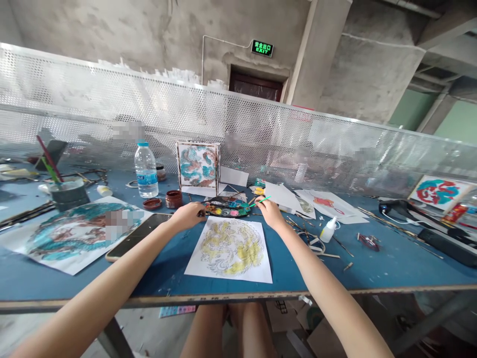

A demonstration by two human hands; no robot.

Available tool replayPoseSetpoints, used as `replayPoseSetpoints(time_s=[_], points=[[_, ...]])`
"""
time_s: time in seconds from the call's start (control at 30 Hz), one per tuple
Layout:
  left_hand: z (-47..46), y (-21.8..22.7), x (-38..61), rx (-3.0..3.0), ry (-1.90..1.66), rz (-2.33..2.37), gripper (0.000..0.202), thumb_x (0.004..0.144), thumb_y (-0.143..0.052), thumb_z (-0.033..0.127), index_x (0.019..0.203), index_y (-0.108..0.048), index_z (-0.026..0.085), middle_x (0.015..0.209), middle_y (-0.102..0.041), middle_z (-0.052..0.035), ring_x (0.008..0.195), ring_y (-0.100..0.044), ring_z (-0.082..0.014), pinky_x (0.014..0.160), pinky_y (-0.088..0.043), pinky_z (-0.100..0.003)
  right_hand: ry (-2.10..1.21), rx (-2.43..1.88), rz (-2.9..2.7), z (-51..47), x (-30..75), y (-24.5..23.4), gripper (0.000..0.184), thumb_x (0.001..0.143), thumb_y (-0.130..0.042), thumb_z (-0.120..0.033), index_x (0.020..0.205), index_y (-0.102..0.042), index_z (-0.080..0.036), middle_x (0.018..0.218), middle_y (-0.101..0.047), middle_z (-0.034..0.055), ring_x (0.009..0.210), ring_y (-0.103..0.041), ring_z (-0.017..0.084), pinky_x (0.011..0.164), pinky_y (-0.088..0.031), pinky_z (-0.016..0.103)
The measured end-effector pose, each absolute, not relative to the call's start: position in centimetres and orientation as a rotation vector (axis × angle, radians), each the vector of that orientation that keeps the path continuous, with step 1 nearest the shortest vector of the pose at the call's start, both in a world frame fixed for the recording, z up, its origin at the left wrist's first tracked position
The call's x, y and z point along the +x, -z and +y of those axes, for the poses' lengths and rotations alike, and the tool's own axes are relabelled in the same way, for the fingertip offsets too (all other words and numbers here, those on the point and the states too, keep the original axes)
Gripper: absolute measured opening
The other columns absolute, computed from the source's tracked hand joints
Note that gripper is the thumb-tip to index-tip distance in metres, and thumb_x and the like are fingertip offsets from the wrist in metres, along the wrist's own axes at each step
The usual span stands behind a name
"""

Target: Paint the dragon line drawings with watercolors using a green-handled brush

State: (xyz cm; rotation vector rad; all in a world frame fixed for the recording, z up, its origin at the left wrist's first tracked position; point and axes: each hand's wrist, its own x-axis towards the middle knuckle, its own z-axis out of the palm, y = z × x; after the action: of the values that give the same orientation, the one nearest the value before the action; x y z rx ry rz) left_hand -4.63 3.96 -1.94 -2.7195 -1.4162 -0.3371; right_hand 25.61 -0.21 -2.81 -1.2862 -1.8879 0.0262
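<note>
A white sheet with a yellow-painted round drawing (230, 247) lies in front of me on the blue table (372, 268). Just beyond it sits a dark paint palette (228, 207) with several bright colours. My left hand (189, 215) rests closed at the palette's left edge, fingers pinched on its rim. My right hand (271, 211) is closed on a thin green paintbrush (260, 201) whose tip points at the palette's right side.
A phone (136, 237) lies left of the sheet, beside a large teal and brown painting (70, 236). Behind stand a water bottle (146, 171), small paint jars (173, 199), a brush cup (67, 191), a painted box (198, 166). A glue bottle (328, 229) and scraps lie right.
</note>
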Motion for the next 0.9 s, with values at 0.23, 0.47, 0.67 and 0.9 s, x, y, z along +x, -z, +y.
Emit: replayPoseSetpoints(time_s=[0.23,0.47,0.67,0.9], points=[[4.15,2.18,-4.68,-2.715,0.341,-1.407,0.020,0.074,-0.049,0.033,0.080,-0.063,0.019,0.088,-0.065,-0.0063,0.082,-0.059,-0.0221,0.064,-0.043,-0.026,-0.083,-1.281,-1.858,0.38,26.18,2.77,0.020,0.087,-0.040,-0.027,0.084,-0.058,-0.020,0.079,-0.066,0.0030,0.074,-0.062,0.018,0.069,-0.045,0.027],[4.15,2.22,-4.77,-2.715,0.351,-1.415,0.019,0.073,-0.050,0.034,0.078,-0.063,0.020,0.085,-0.065,-0.0052,0.081,-0.059,-0.0208,0.064,-0.042,-0.025,-0.081,-1.290,-1.846,0.24,26.04,2.83,0.020,0.087,-0.041,-0.028,0.084,-0.059,-0.020,0.080,-0.066,0.0035,0.074,-0.062,0.018,0.069,-0.044,0.027],[4.18,2.15,-4.81,-2.712,0.353,-1.418,0.020,0.073,-0.050,0.034,0.079,-0.063,0.020,0.085,-0.065,-0.0051,0.081,-0.058,-0.0206,0.064,-0.042,-0.025,-0.057,-1.312,-1.849,0.21,25.77,2.95,0.020,0.087,-0.040,-0.027,0.085,-0.059,-0.020,0.079,-0.066,0.0040,0.076,-0.062,0.020,0.069,-0.043,0.028],[4.29,2.23,-4.80,-2.704,0.332,-1.430,0.020,0.074,-0.051,0.034,0.081,-0.063,0.020,0.087,-0.065,-0.0046,0.082,-0.059,-0.0202,0.065,-0.043,-0.024,-0.096,-1.272,-1.856,0.49,25.73,3.06,0.021,0.087,-0.041,-0.027,0.085,-0.060,-0.020,0.077,-0.066,0.0033,0.074,-0.062,0.019,0.069,-0.044,0.028]])
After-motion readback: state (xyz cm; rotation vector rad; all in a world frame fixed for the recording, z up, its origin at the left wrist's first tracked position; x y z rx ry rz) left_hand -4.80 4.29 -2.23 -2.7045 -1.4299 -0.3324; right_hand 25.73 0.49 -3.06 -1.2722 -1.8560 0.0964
